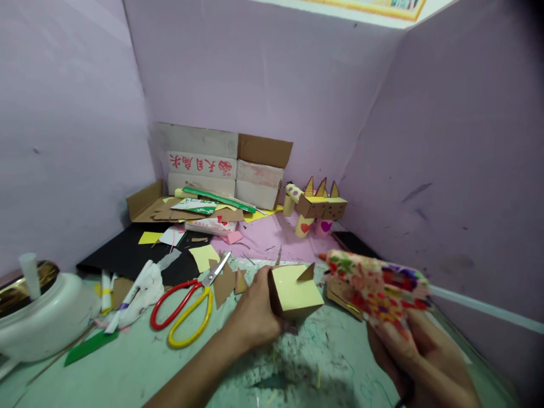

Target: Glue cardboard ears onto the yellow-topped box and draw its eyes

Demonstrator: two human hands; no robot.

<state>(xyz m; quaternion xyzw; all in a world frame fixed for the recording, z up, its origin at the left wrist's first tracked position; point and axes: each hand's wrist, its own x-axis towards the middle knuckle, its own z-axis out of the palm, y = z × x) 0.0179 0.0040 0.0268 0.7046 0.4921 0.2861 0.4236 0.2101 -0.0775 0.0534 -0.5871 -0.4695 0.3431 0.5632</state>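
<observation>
Left hand point(256, 309) grips box point(297, 290); right hand point(425, 360), four o'clock from it, clasps glue gun point(378, 280); scissors point(206, 281), nine o'clock.

I get a soft, fairly dim view and cannot tell the light's source. The left wall point(72, 124) looks paler; the right wall point(459, 170) is shadier, my picture's upper right corner nearly black. Glints catch the gold lid point(47, 282). The glue gun point(378, 283) smears with blur; the scissors point(207, 281) look crisper. Walls slant outward, wide-lens fashion.
</observation>
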